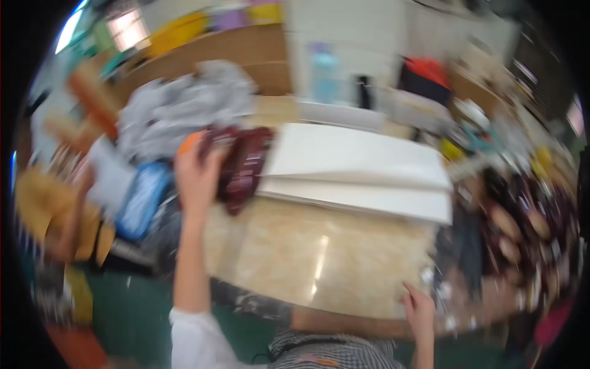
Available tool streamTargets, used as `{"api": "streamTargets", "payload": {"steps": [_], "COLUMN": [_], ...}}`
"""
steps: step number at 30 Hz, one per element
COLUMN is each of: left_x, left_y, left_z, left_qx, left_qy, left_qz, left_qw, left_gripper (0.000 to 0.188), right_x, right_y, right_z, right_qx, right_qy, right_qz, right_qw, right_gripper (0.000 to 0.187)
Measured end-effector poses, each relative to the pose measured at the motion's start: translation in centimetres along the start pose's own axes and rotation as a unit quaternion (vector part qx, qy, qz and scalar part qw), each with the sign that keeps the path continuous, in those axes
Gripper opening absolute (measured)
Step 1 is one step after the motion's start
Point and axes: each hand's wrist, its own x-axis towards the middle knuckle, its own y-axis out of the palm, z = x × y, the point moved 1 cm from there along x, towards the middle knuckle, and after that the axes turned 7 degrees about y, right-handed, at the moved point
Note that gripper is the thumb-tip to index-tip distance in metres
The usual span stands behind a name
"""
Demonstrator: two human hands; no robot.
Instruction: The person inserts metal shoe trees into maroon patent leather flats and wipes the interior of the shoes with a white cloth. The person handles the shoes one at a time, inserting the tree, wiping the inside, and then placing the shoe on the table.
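At the left side of the table my left hand (198,173) is closed on a glossy dark red shoe (212,147). Another dark red shoe (246,169) lies right beside it, against the white box; motion blur hides the exact grip. Something orange (192,142) shows at the fingertips, too smeared to name. My right hand (419,307) hovers by the near right table edge, index finger stretched out and nothing visible in it. A long white shoebox (362,160), its lid or flap raised, lies across the tabletop (295,258).
Crumpled pale paper (184,98) is heaped at the back left. Beyond the box stand a blue bottle (324,74) and a black cylinder (364,91). Several dark red shoes (534,215) crowd the right side. On the left, a person in yellow (55,203) is near a blue package (142,200).
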Motion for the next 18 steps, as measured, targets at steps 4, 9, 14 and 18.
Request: {"api": "streamTargets", "payload": {"steps": [4,9,14,18], "left_x": [-4.5,-14.5,-18.6,-18.8], "left_y": [4.8,10.6,13.1,14.1], "left_z": [-8.0,-15.6,-23.8,-28.8], "left_qx": [-0.152,-0.241,-0.335,-0.365], "left_qy": [0.093,0.076,0.017,0.062], "left_qz": [0.138,0.302,0.423,0.463], "left_qw": [0.974,0.919,0.842,0.805], "left_gripper": [0.031,0.028,0.028,0.027], "right_x": [1.1,1.6,6.9,13.7], "right_y": [-2.5,-10.8,-19.1,-22.5], "right_z": [-2.5,-9.3,-19.8,-25.9], "right_qx": [-0.045,-0.140,-0.207,-0.337], "right_qy": [-0.042,-0.018,0.065,0.041], "right_qz": [-0.073,-0.166,-0.329,-0.415], "right_qw": [0.995,0.976,0.919,0.844], "right_gripper": [0.026,0.026,0.034,0.049]}}
